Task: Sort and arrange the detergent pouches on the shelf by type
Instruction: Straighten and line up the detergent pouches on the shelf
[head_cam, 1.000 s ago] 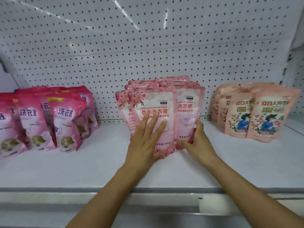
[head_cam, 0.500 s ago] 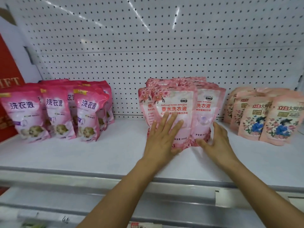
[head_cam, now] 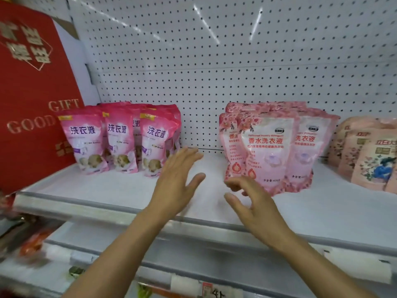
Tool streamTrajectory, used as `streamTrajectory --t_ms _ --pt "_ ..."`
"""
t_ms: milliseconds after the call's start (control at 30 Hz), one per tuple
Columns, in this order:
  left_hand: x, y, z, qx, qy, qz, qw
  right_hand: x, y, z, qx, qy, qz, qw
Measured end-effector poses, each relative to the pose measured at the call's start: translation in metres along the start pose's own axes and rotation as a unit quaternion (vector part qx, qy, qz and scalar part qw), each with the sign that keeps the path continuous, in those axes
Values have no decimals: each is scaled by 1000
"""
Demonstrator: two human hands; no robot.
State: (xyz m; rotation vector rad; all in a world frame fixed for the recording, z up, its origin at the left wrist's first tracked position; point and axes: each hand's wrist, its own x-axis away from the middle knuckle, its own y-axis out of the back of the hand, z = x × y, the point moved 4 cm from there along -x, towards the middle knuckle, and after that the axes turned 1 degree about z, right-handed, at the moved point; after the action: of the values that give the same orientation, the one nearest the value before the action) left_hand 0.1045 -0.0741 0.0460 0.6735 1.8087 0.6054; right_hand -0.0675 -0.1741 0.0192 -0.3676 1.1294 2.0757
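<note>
In the head view, the left hand (head_cam: 175, 181) is hovering released, fingers straight, between the magenta detergent pouches (head_cam: 120, 138) and light pink detergent pouches (head_cam: 270, 151) standing on the shelf (head_cam: 322, 207); the right hand (head_cam: 255, 203) is hanging loosely curled, grasping nothing, and risking toppling the soft leaning front pouch

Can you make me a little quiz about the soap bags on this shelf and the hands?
1. True or false: the left hand grips a pouch.
2. Which group stands nearest the red gift box: A) the magenta pouches, B) the light pink pouches, C) the peach pouches?
3. Fill in: the right hand hovers at the bottom edge of the ____ pouches.

Key: 1 false; 2 A; 3 light pink.
</note>
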Motion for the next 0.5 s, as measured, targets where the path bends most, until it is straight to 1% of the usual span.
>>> streamTrajectory --t_ms 33,100,200,300,367,433,500 --pt "-11 17 16 2 4 -13 1000 -10 -16 5 6 0 35 999" --pt "-35 47 46 -4 13 -31 999 -30 -44 9 5 -29 93 995" --pt "-77 86 103 -42 27 -33 998 -66 -92 14 -20 -88 135 987" --pt "-117 106 143 -94 23 3 995 -107 -135 20 -61 -163 136 975" --pt "-136 108 159 -143 12 56 988 -132 -157 24 -81 -192 131 969" --pt "-150 105 171 -189 -2 107 976 -153 -172 27 -68 -185 120 973" --pt "-159 103 179 -205 -14 126 971 -166 -183 24 -54 -173 96 979"
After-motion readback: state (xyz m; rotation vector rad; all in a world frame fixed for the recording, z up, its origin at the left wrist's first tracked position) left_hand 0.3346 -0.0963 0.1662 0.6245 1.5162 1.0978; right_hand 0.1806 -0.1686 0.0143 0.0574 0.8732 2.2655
